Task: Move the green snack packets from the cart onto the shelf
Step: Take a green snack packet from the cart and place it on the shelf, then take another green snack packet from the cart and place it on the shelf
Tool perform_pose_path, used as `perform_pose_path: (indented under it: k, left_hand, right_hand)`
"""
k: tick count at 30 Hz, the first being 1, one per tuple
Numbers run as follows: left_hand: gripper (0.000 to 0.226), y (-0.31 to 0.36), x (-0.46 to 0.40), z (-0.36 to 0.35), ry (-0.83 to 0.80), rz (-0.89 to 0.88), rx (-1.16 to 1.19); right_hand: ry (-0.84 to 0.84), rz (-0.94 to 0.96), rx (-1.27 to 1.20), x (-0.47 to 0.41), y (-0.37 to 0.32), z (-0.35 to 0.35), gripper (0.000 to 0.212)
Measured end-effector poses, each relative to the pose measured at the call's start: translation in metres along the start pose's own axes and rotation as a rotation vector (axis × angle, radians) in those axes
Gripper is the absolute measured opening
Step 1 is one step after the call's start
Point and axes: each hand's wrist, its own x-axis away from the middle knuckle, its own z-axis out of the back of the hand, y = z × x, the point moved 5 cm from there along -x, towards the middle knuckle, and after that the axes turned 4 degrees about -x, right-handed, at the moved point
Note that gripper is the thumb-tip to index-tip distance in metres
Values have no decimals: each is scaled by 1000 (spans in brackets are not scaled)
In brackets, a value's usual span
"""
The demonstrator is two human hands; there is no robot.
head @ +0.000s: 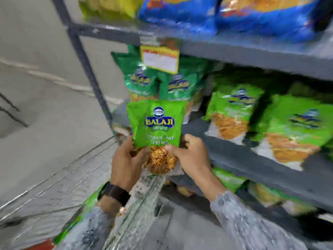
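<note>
I hold a green snack packet (157, 127) upright with both hands, just in front of the grey shelf (239, 150). My left hand (126, 163) grips its lower left side and my right hand (189, 156) grips its lower right corner. Behind it, more green packets (162, 83) stand on the same shelf. The wire cart (59, 192) lies below my left arm, with a green packet (86, 210) showing in it.
Lighter green packets (292, 127) fill the shelf to the right, and others sit on the shelf below (228, 179). Blue bags (216, 13) line the upper shelf. A yellow price tag (160, 58) hangs from its edge. A grey upright post (86, 64) stands at the left.
</note>
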Motion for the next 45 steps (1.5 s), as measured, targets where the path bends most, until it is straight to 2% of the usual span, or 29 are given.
perform_pose_path:
  k: [4,6,8,11,15,18,22,24,26,29,32,36,38,41,45]
  left_hand:
    - [19,69,-22,-98,-203,-131,40]
    - [18,90,-37,-139,-246,-190,50]
    - [27,97,-58,-172,-281,-207,35]
    - [38,74,-91,-205,-327,-131,14]
    - [35,54,-97,-214,-367,-87,31]
    - [35,48,-94,-213,-380,-56,85]
    - [46,60,-89,-201,-367,-56,106]
    - [54,61,-85,-183,-371,-64,87]
    - [54,56,-81,-157,-306,-162,-50]
    - [60,30,-73,-99,-135,-349,-435]
    - [72,-13,-67,-39,-29,-382,-746]
    - [72,-120,-52,40,5,-154,-909]
    - [75,-185,-36,73,-32,35,-936]
    - [79,-278,-11,103,-158,337,-954]
    - [69,-358,20,110,-177,634,-832]
  right_hand:
    - [310,-3,-4,-2,24,107,50]
    - [414,-26,-18,-11,34,138,47]
    - [452,-24,-52,-25,41,150,42]
    - [435,-60,-49,-50,59,146,42]
    - [410,-57,-167,-66,84,133,30]
    - [417,-28,-179,-64,88,132,30]
    - [476,-9,-70,-47,70,139,35]
    - [575,118,64,-32,48,141,41]
    - [601,364,238,-22,19,129,50]
    - [354,620,554,-26,-18,65,70]
    - [55,733,820,-32,-32,-17,90]
    - [-277,798,894,-31,-12,-149,91]
    - [-451,791,953,-27,14,-217,90]
    - [-737,641,998,-28,63,-298,92]
    - [-947,370,1004,-33,123,-371,85]
